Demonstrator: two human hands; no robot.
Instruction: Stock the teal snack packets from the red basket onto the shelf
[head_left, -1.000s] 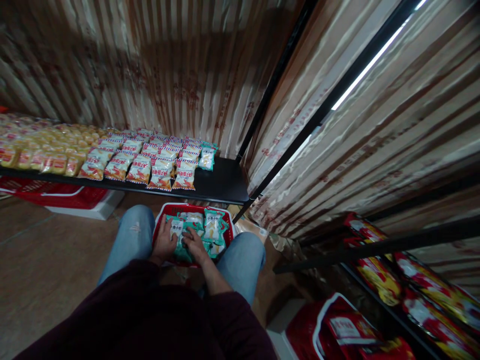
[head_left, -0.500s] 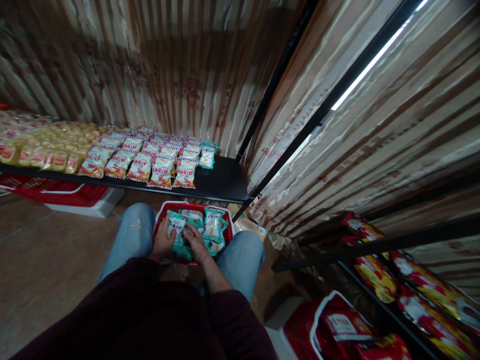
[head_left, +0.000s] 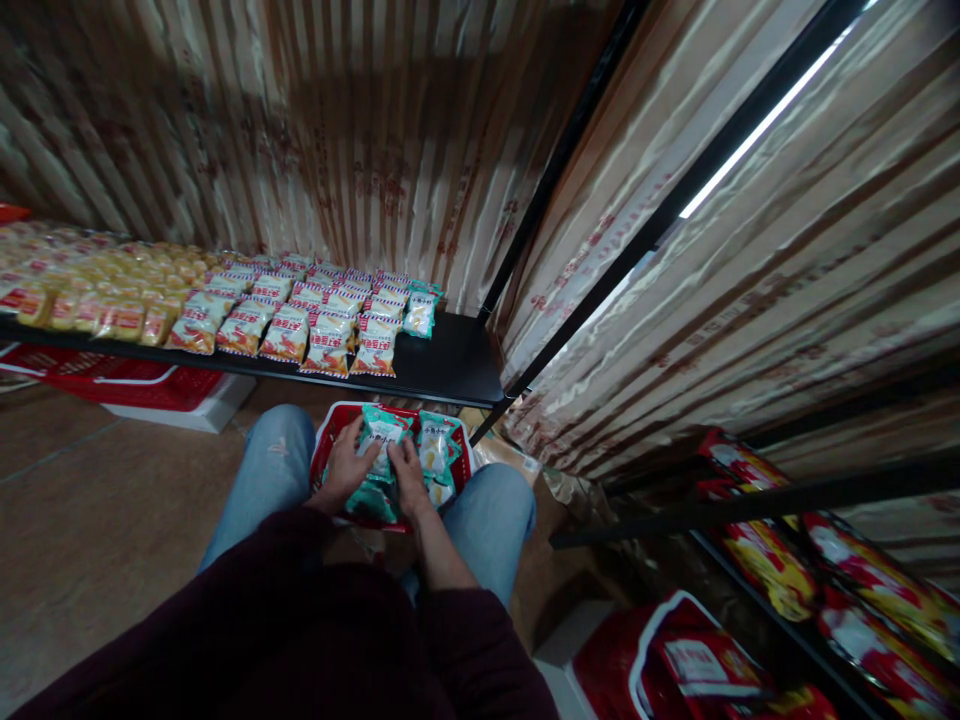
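Note:
Between my knees stands a red basket (head_left: 321,447) with a white rim, holding several teal-and-white snack bags (head_left: 435,445). My left hand (head_left: 347,466) grips the left side of one teal snack bag (head_left: 384,430), thumb across its front. On that same bag's right side is my right hand (head_left: 407,474), fingers closed against it. The bag is tilted up over the others in the basket. On the black shelf ahead, one similar teal bag (head_left: 421,312) stands at the right end of the rows of white-and-orange snack bags (head_left: 328,340).
Yellow packs (head_left: 124,300) fill the left of the black shelf (head_left: 457,365). Another red basket (head_left: 150,388) sits beneath it on a white box. Dark shelf posts (head_left: 592,275) rise at right. Lower right are a basket of red packs (head_left: 697,665) and a shelf of red-and-yellow bags (head_left: 765,570).
Both hands have shifted slightly right and forward. The right hand has closed on the right side of the teal bag, which is now raised over the others.

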